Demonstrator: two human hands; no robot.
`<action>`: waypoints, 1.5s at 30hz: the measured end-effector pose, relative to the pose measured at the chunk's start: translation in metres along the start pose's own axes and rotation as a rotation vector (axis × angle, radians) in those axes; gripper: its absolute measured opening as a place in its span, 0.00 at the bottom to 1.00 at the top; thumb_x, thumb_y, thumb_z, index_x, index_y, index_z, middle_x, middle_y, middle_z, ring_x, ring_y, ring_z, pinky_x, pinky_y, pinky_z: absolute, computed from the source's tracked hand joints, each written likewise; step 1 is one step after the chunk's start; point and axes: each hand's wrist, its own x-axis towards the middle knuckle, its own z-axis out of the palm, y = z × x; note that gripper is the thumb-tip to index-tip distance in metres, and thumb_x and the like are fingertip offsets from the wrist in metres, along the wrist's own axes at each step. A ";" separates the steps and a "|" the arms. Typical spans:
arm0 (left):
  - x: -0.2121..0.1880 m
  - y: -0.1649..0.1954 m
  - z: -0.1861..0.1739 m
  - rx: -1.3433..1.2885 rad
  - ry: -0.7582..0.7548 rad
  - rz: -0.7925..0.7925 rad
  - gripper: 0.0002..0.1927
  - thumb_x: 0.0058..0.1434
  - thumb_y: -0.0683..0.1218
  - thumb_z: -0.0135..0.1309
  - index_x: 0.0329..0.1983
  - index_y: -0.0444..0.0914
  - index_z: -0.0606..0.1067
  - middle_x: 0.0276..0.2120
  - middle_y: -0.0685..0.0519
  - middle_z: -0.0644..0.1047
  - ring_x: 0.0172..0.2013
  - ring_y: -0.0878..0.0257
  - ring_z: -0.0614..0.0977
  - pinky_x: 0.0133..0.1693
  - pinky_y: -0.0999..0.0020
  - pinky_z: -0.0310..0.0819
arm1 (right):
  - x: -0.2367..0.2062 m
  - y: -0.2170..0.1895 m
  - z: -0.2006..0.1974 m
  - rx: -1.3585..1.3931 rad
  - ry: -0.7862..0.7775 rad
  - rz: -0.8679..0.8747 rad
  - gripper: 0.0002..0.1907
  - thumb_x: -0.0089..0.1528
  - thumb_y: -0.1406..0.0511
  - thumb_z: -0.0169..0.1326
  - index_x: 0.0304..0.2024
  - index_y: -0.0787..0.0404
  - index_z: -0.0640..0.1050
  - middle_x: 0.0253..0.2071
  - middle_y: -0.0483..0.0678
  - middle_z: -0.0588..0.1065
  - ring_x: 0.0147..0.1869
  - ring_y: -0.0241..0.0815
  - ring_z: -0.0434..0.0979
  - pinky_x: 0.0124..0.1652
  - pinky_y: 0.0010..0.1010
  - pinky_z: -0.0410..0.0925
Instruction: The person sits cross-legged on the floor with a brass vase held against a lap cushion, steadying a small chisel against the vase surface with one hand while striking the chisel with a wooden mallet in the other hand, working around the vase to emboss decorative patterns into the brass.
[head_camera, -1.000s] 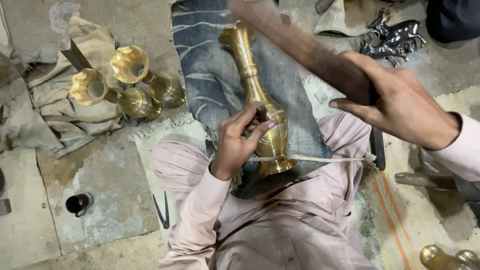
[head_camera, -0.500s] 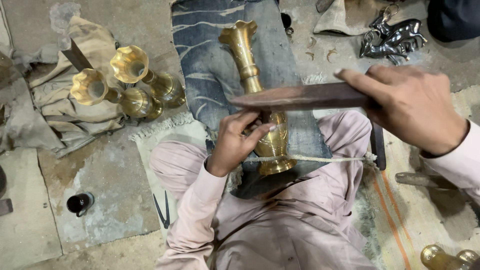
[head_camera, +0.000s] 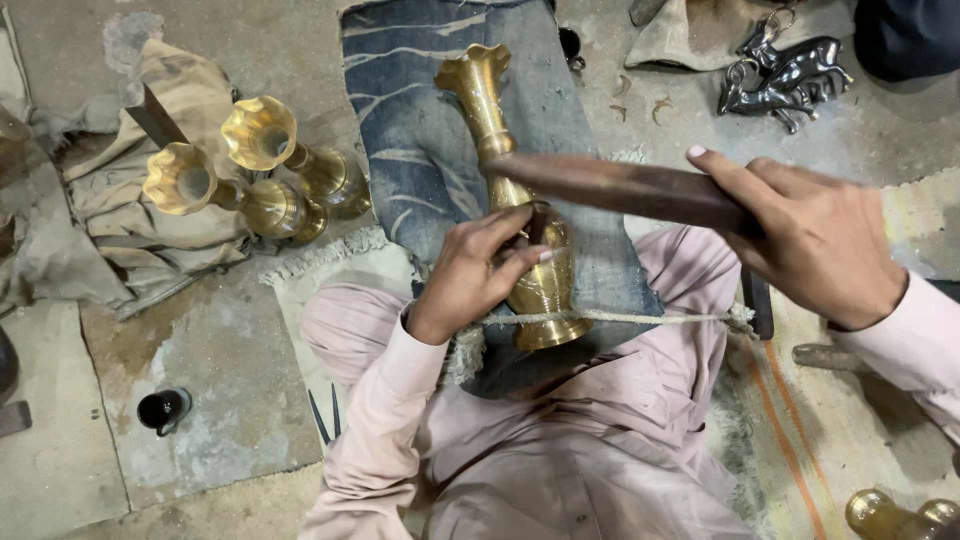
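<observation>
A brass vase (head_camera: 520, 230) lies on its side across a strip of faded blue denim cloth (head_camera: 420, 150) spread over the person's lap and the floor. Its long axis runs away from the body: the fluted, flared mouth points to the far end, the round foot sits close to the belly. A pale cord (head_camera: 640, 316) stretches across the vase just above the foot.

The left hand (head_camera: 475, 275) rests on the vase's swollen belly, fingers curled around a small dark tool (head_camera: 537, 222) pinched against the metal; its tip is hidden by the fingers, so its shape is hard to make out. The right hand (head_camera: 820, 245) is clenched around a dark wooden stick (head_camera: 620, 188), smooth and worn, which lies crosswise above the vase's neck and points left. Its near end is covered by the hand.

The vase surface is polished yellow metal; any pattern on the belly is too small to read. To the left, two more brass vases (head_camera: 260, 170) with scalloped mouths lie on crumpled beige cloth (head_camera: 110, 200). At the far right stand dark metal animal figures (head_camera: 790, 70), partly cut off.
</observation>
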 end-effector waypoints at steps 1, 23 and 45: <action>0.001 0.002 0.001 -0.047 0.045 -0.018 0.20 0.65 0.45 0.62 0.58 0.32 0.77 0.43 0.46 0.84 0.36 0.59 0.86 0.38 0.66 0.81 | -0.002 0.002 0.001 0.089 0.029 -0.010 0.40 0.54 0.62 0.67 0.69 0.48 0.72 0.38 0.47 0.79 0.35 0.47 0.81 0.31 0.37 0.71; 0.028 -0.031 -0.005 0.013 -0.145 0.150 0.26 0.66 0.50 0.61 0.65 0.35 0.74 0.59 0.42 0.79 0.51 0.51 0.86 0.55 0.54 0.80 | 0.000 0.038 0.015 0.527 0.384 -0.078 0.30 0.65 0.56 0.66 0.62 0.62 0.69 0.41 0.54 0.77 0.41 0.44 0.80 0.42 0.33 0.72; -0.006 0.019 0.015 -0.026 0.280 -0.061 0.19 0.66 0.42 0.61 0.59 0.33 0.76 0.50 0.42 0.83 0.39 0.58 0.88 0.40 0.67 0.83 | 0.041 0.008 -0.014 0.106 0.096 -0.191 0.36 0.56 0.59 0.66 0.67 0.50 0.72 0.38 0.51 0.79 0.35 0.53 0.81 0.30 0.40 0.70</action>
